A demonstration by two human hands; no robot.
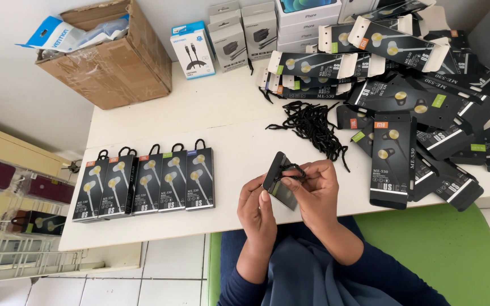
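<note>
A slim black earphone package is held between both hands over the near edge of the white table. My left hand grips it from below. My right hand pinches a black cord loop at the package's top. A row of several finished black earphone packages, each with a cord loop, lies flat to the left. A heap of loose black cords lies just beyond my hands.
A big pile of black earphone packages covers the table's right side. A brown cardboard box stands back left, with small white and grey boxes behind. A green seat is under me; wire shelves stand at left.
</note>
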